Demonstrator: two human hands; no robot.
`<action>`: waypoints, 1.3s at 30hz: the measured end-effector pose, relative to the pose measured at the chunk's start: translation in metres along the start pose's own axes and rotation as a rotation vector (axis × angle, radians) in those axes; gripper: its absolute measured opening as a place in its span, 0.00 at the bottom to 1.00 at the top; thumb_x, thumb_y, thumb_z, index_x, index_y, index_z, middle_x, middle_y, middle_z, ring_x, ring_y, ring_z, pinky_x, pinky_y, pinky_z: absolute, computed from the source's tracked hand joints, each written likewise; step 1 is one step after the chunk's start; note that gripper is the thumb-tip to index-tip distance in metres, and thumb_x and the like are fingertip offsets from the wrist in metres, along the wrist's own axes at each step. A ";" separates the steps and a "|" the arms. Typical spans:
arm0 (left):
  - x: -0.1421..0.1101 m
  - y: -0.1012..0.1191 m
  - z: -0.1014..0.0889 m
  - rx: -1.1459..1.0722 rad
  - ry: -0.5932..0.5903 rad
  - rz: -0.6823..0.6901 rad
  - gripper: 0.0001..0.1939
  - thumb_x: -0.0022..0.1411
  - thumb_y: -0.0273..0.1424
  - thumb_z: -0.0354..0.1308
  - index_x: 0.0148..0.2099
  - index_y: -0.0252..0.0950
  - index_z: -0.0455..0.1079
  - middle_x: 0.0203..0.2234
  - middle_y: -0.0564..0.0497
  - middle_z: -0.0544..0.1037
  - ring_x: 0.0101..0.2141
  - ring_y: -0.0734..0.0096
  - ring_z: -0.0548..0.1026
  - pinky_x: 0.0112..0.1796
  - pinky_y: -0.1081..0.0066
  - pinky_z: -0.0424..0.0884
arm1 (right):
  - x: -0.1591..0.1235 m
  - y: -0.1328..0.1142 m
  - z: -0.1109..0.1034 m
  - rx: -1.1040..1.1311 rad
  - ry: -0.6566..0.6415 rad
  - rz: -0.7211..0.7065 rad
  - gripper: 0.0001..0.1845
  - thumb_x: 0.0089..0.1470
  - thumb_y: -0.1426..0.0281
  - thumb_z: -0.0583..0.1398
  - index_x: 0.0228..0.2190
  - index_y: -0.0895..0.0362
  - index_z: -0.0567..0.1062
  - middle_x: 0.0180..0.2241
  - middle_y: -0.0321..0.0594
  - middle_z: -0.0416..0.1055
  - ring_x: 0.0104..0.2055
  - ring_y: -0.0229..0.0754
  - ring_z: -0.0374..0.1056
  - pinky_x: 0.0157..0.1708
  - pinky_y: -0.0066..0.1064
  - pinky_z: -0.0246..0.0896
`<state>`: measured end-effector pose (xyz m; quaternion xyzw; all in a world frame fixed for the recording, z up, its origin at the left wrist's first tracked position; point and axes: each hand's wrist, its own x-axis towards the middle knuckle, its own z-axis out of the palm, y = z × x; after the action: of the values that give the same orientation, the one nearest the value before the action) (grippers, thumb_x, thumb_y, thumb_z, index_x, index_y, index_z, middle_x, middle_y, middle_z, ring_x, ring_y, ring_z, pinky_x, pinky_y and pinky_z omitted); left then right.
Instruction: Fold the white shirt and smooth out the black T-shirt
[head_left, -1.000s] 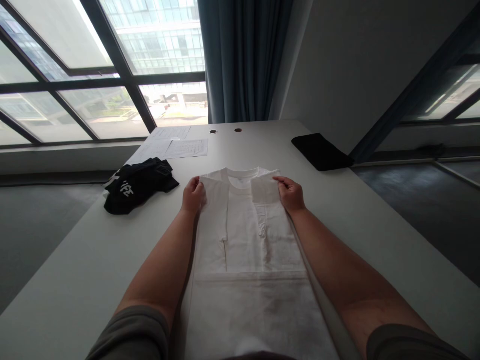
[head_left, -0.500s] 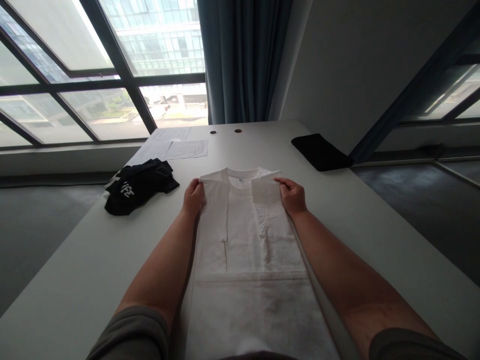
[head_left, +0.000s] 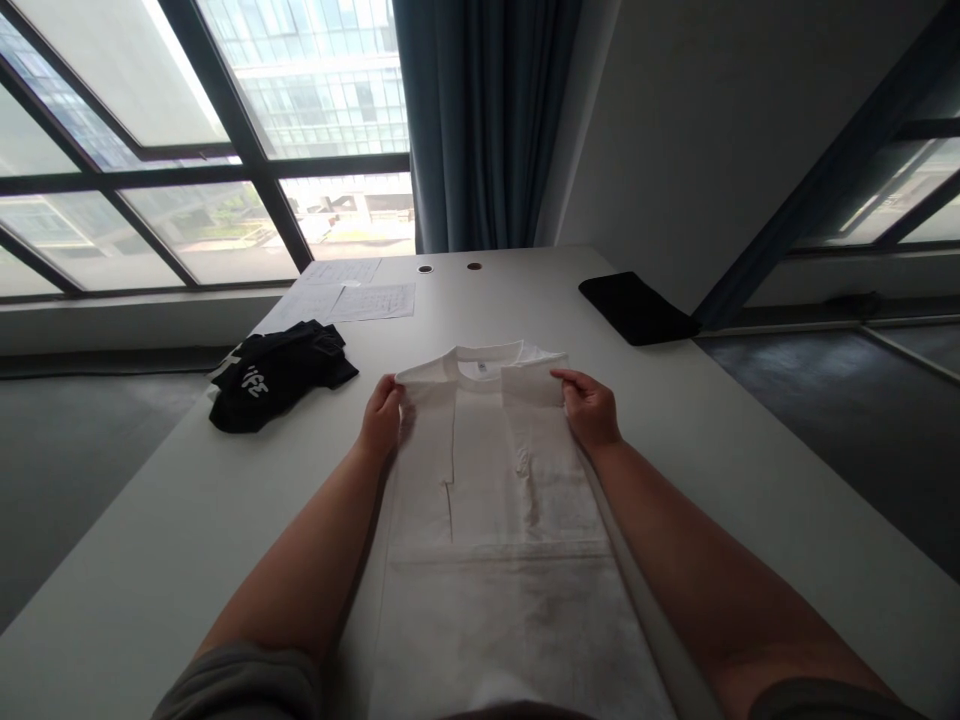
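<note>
A white T-shirt (head_left: 487, 480) lies lengthwise on the table in front of me, its neckline at the far end and both sides folded inward. My left hand (head_left: 382, 412) pinches the shirt's far left corner by the shoulder. At the far right corner, my right hand (head_left: 591, 405) grips the other shoulder edge between thumb and fingers. The collar end is lifted a little off the tabletop. A crosswise edge runs over the shirt's middle, and its near end passes out of view below.
A crumpled black garment with white lettering (head_left: 277, 375) rests on the white table (head_left: 750, 480) at the left. Behind it are printed papers (head_left: 375, 301). A folded black cloth-like item (head_left: 637, 308) lies at the far right edge. Window and blue curtain (head_left: 484, 120) stand beyond.
Both hands keep their hold on the shoulder corners. The collar end has risen slightly, opening the neckline so that the inner label shows more. The hands sit slightly lower in the picture.
</note>
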<state>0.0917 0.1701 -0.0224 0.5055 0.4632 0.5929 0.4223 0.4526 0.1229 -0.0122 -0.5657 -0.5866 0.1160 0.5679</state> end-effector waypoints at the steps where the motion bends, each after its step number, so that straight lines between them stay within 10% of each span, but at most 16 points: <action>1: -0.003 0.001 -0.003 0.029 -0.014 0.045 0.06 0.62 0.36 0.60 0.36 0.40 0.70 0.28 0.56 0.70 0.31 0.73 0.69 0.34 0.75 0.69 | -0.001 -0.001 -0.001 0.001 0.000 -0.005 0.17 0.60 0.65 0.58 0.43 0.56 0.85 0.37 0.41 0.83 0.34 0.42 0.75 0.40 0.36 0.72; 20: -0.074 0.030 -0.047 0.452 -0.347 0.155 0.13 0.71 0.43 0.54 0.43 0.39 0.70 0.36 0.51 0.78 0.39 0.65 0.75 0.45 0.69 0.69 | -0.057 -0.012 -0.044 0.035 -0.173 -0.040 0.07 0.60 0.65 0.62 0.39 0.53 0.77 0.37 0.42 0.80 0.37 0.43 0.77 0.42 0.34 0.75; 26: -0.082 0.043 -0.056 0.414 -0.521 0.133 0.06 0.65 0.36 0.54 0.38 0.39 0.65 0.39 0.47 0.79 0.44 0.61 0.76 0.49 0.64 0.70 | -0.066 -0.010 -0.056 0.111 -0.396 0.007 0.32 0.59 0.66 0.63 0.63 0.52 0.63 0.40 0.40 0.79 0.43 0.44 0.77 0.51 0.37 0.72; 31: -0.087 0.051 -0.062 0.475 -0.718 0.156 0.05 0.58 0.29 0.53 0.35 0.41 0.58 0.39 0.49 0.79 0.40 0.64 0.74 0.46 0.65 0.68 | -0.068 -0.016 -0.066 0.007 -0.590 -0.090 0.16 0.55 0.69 0.64 0.46 0.52 0.81 0.43 0.44 0.78 0.47 0.48 0.75 0.50 0.38 0.72; 36: -0.088 0.051 -0.068 0.507 -0.745 0.179 0.07 0.58 0.27 0.56 0.37 0.40 0.60 0.43 0.47 0.79 0.44 0.63 0.75 0.48 0.64 0.70 | -0.073 -0.013 -0.068 -0.027 -0.547 -0.041 0.33 0.58 0.67 0.64 0.64 0.52 0.71 0.43 0.41 0.77 0.42 0.44 0.75 0.50 0.37 0.71; 39: -0.089 0.050 -0.066 0.576 -0.770 0.271 0.12 0.61 0.30 0.60 0.48 0.39 0.68 0.49 0.43 0.78 0.50 0.59 0.76 0.54 0.61 0.70 | -0.073 -0.013 -0.069 -0.011 -0.576 -0.117 0.26 0.55 0.67 0.66 0.56 0.51 0.77 0.44 0.43 0.76 0.45 0.46 0.75 0.51 0.37 0.71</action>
<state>0.0360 0.0646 0.0040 0.8393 0.3489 0.2610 0.3252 0.4797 0.0257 -0.0182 -0.4778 -0.7558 0.2355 0.3807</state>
